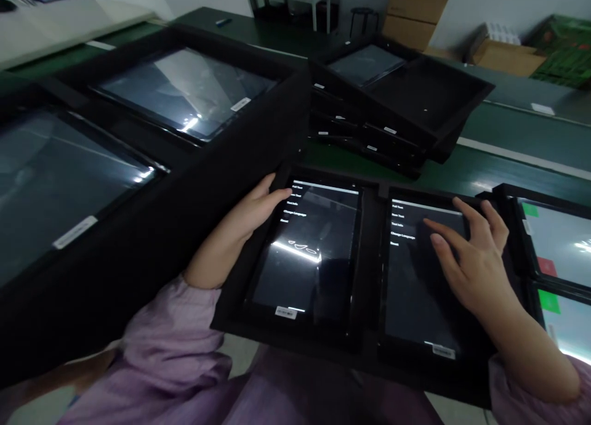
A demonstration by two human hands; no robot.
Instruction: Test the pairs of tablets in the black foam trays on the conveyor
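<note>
The person is wearing a pale purple garment (258, 388) with loose long sleeves. The left sleeve (166, 332) is bunching into soft creases and ending in a gathered cuff (202, 292) around the forearm. The right sleeve (521, 391) is showing matching cloth. Over the lap, the fabric is looking darker. Both hands, left (263, 206) and right (480, 255), are showing ungloved.
</note>
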